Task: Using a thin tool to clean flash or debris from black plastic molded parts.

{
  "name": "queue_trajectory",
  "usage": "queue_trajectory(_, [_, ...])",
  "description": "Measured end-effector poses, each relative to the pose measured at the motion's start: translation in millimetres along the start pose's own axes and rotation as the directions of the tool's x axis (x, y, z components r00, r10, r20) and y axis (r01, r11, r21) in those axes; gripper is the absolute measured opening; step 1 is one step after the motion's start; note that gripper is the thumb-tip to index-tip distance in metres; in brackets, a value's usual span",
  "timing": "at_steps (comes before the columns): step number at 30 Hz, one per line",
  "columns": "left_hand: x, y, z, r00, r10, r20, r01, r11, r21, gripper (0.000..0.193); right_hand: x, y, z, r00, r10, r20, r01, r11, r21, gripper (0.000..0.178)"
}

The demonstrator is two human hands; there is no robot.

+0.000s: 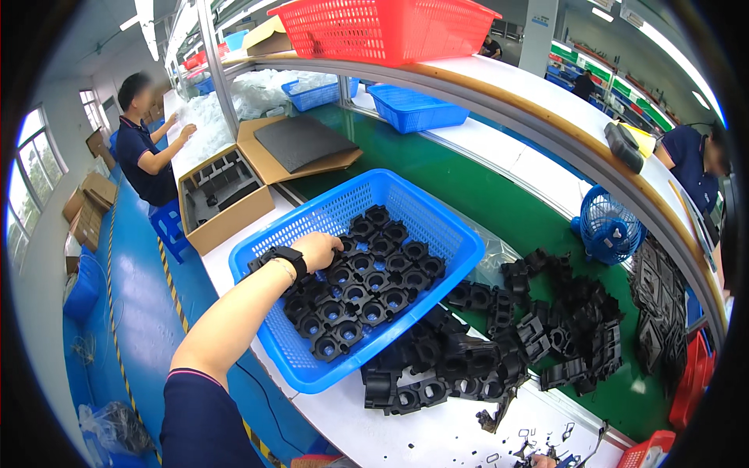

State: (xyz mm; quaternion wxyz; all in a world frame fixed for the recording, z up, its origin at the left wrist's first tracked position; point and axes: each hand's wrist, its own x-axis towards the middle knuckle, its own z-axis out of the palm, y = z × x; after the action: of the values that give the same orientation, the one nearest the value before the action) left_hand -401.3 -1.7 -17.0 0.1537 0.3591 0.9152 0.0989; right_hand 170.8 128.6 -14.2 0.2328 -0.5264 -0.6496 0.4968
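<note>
My left hand (316, 251), with a black band on its wrist, reaches into a blue perforated basket (367, 365). Its fingers are curled down onto one of the black moulded plastic parts (359, 264) there. Those parts have round holes and lie side by side in rows. Only a bit of my right hand (544, 462) shows at the bottom edge, next to small black scraps (524, 446) on the white bench; its fingers are mostly cut off. More black plastic parts (468, 355) lie heaped to the right of the basket.
Beyond the basket stands an open cardboard box (226, 234) with grey foam. A red basket (382, 31) rests on the shelf above. A blue fan (610, 226) and flat black pieces (659, 304) are at the right. Co-workers (144, 148) work at the left and far right.
</note>
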Motion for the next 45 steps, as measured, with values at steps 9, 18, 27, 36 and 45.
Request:
queue_trajectory(9, [-2.3, 1.3, -6.1, 0.998, 0.012, 0.056, -0.010, 1.000, -0.022, 0.039, 1.4, 14.6, -4.5, 1.000, 0.006, -0.008, -0.006, 0.999, 0.039, 0.021])
queue_trajectory(18, [-3.9, 1.5, -8.0, 0.984, 0.072, 0.164, -0.061, 0.996, -0.068, 0.059, -2.8, 16.6, -4.2, 1.000, -0.007, -0.007, 0.007, 0.999, 0.045, 0.022])
queue_trajectory(27, [2.2, 17.9, 9.1, 0.998, 0.013, 0.062, -0.025, 0.979, 0.204, 0.056, -3.8, 22.0, -4.6, 1.000, 0.016, -0.003, -0.015, 0.996, 0.093, 0.024])
queue_trajectory(36, [-26.5, 0.4, -54.9, 0.999, 0.013, 0.053, 0.025, 0.751, -0.660, 0.042, -5.6, 5.3, -2.7, 0.998, -0.055, -0.013, 0.053, 0.995, -0.087, 0.030])
queue_trajectory(45, [-116.8, 57.3, -64.0, 0.960, 0.193, -0.204, -0.086, -0.492, -0.866, 0.069, 3.3, 23.4, 5.6, 0.999, -0.048, -0.004, 0.048, 0.998, -0.031, 0.024])
